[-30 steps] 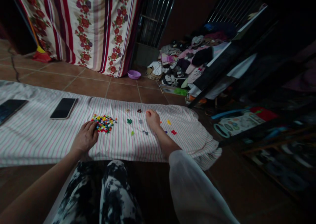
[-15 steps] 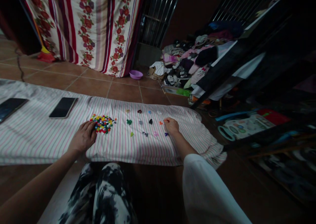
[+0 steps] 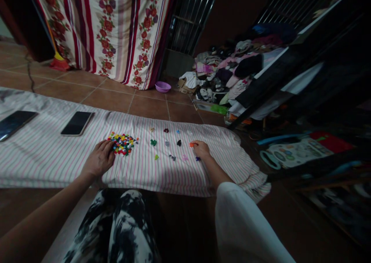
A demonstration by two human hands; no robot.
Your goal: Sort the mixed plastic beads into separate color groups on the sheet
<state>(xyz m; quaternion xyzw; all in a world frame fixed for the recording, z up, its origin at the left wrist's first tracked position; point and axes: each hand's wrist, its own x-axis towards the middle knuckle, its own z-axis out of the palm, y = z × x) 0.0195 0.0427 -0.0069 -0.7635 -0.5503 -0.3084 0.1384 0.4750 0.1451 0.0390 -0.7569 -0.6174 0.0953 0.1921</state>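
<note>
Small mixed-colour pieces lie in a loose pile [image 3: 125, 144] on the striped cloth [image 3: 139, 174]. My left hand [image 3: 101, 156] rests against the pile's left edge, its fingers together; whatever may be under the fingertips is hidden. At the right, my right hand [image 3: 202, 149] is closed with its fingertips at the orange pieces [image 3: 191, 144]; what lies between them is too small to make out. Little single-colour groups sit in rows between the hands, among them green [image 3: 153, 142], black [image 3: 179, 142], grey [image 3: 167, 143] and pink [image 3: 184, 157]. Dark purple pieces [image 3: 197, 158] lie just below my right hand.
Two phones lie on the cloth at the left, one dark [image 3: 16, 124] and one light-edged [image 3: 77, 123]. Beyond the cloth, a purple basin [image 3: 162, 87] stands on the tiled floor near a heap of clothes [image 3: 228, 67]. My knees are below the near edge.
The whole view has shifted slightly right. My right fingertips have come down onto the orange group, where a small gap showed before. My left hand stays at the pile.
</note>
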